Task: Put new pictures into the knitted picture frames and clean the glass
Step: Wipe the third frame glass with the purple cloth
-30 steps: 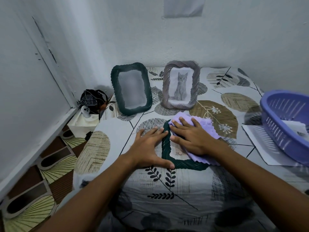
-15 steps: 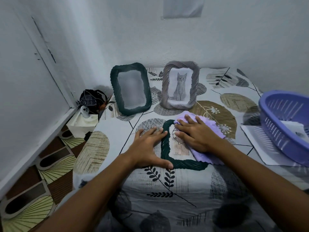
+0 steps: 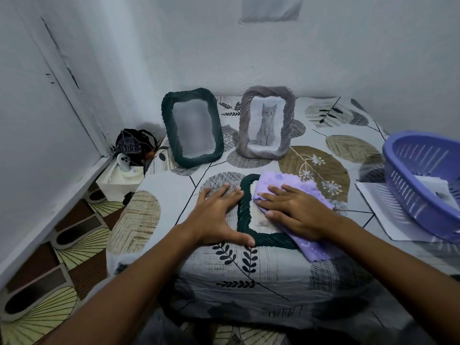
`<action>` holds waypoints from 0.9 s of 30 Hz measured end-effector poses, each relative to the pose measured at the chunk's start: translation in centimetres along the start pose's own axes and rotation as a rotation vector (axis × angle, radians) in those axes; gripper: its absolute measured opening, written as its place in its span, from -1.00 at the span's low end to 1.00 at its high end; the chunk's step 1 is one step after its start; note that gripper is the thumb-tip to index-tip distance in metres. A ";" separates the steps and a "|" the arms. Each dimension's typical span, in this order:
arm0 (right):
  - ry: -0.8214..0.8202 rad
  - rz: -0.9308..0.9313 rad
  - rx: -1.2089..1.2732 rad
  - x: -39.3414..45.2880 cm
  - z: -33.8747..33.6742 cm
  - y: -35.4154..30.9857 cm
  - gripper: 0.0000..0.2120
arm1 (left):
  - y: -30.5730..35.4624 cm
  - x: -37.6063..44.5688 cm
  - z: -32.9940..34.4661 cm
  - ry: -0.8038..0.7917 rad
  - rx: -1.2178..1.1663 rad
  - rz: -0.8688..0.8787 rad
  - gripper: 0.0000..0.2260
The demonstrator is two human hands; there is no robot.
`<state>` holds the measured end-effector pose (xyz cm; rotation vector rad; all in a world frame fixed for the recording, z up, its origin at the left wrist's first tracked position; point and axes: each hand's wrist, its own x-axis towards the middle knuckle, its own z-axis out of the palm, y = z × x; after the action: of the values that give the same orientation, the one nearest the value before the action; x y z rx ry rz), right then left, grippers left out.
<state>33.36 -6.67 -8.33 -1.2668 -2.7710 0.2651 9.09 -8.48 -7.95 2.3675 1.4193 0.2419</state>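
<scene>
On a bed spread with a leaf-print sheet (image 3: 249, 282), a person wipes the glass of a dark green knitted frame lying flat (image 3: 245, 215) near the front edge. To its left, the left hand (image 3: 219, 217) lies flat with fingers spread, bracing the frame's side and gripping nothing. The right hand (image 3: 293, 210) presses a lilac cloth (image 3: 311, 242) onto the glass with straight fingers, holding it down rather than clutching it. Behind stand a second green frame (image 3: 191, 127), its picture unclear, and a grey frame with a cat picture (image 3: 266, 123). At far right sits a purple basket (image 3: 423, 180) on paper sheets (image 3: 383, 210). The cleaning step appears under way; the next move likely calls for steady, even strokes while the frame is kept from sliding.
</scene>
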 end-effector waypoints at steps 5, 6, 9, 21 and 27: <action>0.019 0.117 -0.056 2.5 0.1 -0.3 -0.02 | 0.0 0.0 0.1 -0.001 -0.002 0.008 0.15; 0.015 0.122 -0.031 2.7 0.3 -0.5 0.00 | 0.0 0.0 0.1 0.003 0.000 0.008 0.16; -0.005 0.101 0.013 2.5 0.5 -1.2 -0.01 | 0.1 0.0 0.0 0.004 0.011 -0.009 0.12; -0.020 0.016 0.035 -0.4 0.4 -2.8 -0.15 | -0.6 0.4 0.8 0.042 0.061 0.019 0.14; -0.005 0.106 0.037 1.1 0.5 -2.4 -0.05 | -0.8 0.6 1.0 0.052 0.054 0.025 0.18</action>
<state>30.77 -7.40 -8.31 -1.4082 -2.6940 0.3256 9.02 -7.86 -9.17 2.4404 1.4383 0.2769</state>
